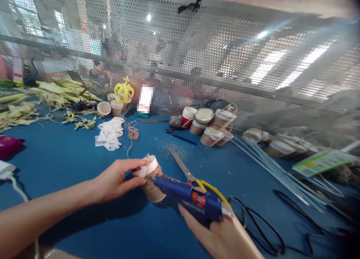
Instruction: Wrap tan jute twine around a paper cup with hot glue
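My left hand [123, 178] pinches at the near-left side of a paper cup [153, 184] wrapped in brown twine, with its white rim still bare. A strand of twine [133, 130] runs from a loose coil on the table to the cup, and a bit of it lies over the rim by my index finger. In my right hand [216, 232] is a blue hot glue gun [185, 191], its nozzle against or very near the cup's wrapped side. Yellow-handled scissors [187, 170] lie open just behind the gun.
Crumpled white lace [110, 133] lies left of the coil. Several wrapped cups [212, 135] stand at the back right, near clear glue sticks [275, 169]. Dried husks [59, 94] fill the back left. A black cable [258, 229] loops at right. A perforated metal screen [174, 63] borders the table [84, 229].
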A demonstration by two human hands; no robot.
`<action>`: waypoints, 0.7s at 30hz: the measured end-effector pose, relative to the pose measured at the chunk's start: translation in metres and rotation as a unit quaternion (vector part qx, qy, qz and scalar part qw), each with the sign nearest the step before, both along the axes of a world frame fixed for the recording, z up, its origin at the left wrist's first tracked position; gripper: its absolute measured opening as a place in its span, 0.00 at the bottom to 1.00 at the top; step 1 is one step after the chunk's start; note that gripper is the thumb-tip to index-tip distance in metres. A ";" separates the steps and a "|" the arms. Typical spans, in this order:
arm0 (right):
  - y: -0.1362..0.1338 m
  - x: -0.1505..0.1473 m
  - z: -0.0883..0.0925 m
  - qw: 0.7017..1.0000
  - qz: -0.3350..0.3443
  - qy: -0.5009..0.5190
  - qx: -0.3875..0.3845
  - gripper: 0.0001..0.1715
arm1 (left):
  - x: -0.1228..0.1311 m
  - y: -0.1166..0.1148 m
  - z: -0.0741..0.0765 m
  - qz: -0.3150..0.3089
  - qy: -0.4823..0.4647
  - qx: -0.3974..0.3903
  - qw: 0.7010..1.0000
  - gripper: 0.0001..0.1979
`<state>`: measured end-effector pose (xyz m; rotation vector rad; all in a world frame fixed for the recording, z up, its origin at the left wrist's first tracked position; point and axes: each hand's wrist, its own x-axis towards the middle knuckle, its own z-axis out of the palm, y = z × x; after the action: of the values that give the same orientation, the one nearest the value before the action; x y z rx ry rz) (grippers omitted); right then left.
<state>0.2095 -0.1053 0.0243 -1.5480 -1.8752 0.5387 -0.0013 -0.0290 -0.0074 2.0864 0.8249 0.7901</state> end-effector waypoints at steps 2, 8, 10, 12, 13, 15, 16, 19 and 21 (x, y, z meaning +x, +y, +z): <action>0.001 0.001 0.004 1.000 0.009 -0.005 -0.009 0.10 | 0.000 0.000 0.000 -0.002 -0.007 -0.010 1.000 0.17; 0.001 0.001 0.017 0.999 -0.015 -0.028 -0.013 0.10 | 0.000 0.001 0.000 -0.015 -0.011 -0.009 1.000 0.18; 0.002 0.001 0.016 0.999 -0.033 -0.042 -0.004 0.10 | 0.000 0.001 0.001 -0.013 -0.007 -0.009 1.000 0.18; 0.003 0.002 0.014 0.998 -0.043 -0.048 0.002 0.10 | 0.000 0.001 0.002 -0.009 -0.005 -0.012 1.000 0.18; 0.004 0.003 0.012 0.998 -0.045 -0.049 0.002 0.10 | 0.000 0.000 0.002 -0.010 -0.003 -0.013 1.000 0.18; 0.005 0.004 0.011 0.998 -0.047 -0.051 -0.005 0.11 | 0.000 0.000 0.002 -0.011 0.000 -0.010 1.000 0.18; 0.005 0.005 0.010 0.997 -0.048 -0.052 -0.010 0.11 | 0.000 0.001 0.001 -0.011 0.001 -0.009 1.000 0.18; 0.005 0.008 0.008 0.997 -0.053 -0.054 -0.025 0.12 | -0.001 0.002 -0.002 -0.003 0.006 -0.001 1.000 0.19; 0.006 0.012 0.005 0.997 -0.050 -0.056 -0.032 0.13 | -0.002 0.002 -0.004 0.000 0.009 0.003 1.000 0.19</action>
<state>0.2213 -0.0998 0.0296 -1.7358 -1.8667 0.4795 -0.0032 -0.0266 -0.0112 2.1022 0.8338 0.7754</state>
